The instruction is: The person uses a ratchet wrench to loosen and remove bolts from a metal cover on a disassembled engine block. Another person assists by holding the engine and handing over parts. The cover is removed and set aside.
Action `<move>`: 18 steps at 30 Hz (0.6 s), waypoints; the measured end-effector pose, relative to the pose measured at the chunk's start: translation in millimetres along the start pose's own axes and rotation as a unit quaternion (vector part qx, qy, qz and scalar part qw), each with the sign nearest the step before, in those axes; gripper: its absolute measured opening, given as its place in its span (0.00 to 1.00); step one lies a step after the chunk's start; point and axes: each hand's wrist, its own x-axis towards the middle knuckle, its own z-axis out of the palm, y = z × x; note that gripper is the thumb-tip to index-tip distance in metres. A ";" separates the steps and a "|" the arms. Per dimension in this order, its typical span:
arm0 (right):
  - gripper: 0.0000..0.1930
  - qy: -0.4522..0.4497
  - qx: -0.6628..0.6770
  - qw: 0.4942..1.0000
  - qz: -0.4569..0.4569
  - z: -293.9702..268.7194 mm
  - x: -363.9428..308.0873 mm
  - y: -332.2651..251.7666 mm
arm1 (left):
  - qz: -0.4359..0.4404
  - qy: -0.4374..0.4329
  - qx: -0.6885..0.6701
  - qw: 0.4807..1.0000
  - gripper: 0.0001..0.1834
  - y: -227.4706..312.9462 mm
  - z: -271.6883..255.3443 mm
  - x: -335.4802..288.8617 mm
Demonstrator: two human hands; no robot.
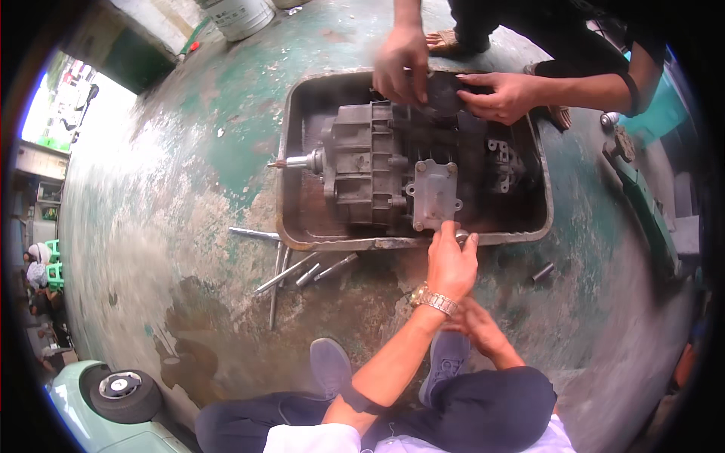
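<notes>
The gearbox [366,162] lies in the tray [340,245], its shaft [293,162] jutting over the left edge. It looks heavy, rigid, probably oil-slick; I'd grip the ribbed casing [355,200], never the shaft. By the near edge, the left hand [453,264] bunches its fingers at the pale plate [436,195]. Whether it or the right hand [483,328] holds anything, I can't tell. Opposite, a co-worker's hands [498,98] steady a dark part [440,94].
</notes>
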 end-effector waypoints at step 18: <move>0.21 0.136 -0.414 0.845 -0.311 104.1 122.3 -147.3 | -0.151 0.080 -0.345 0.923 0.16 -33.4 -17.1 -30.7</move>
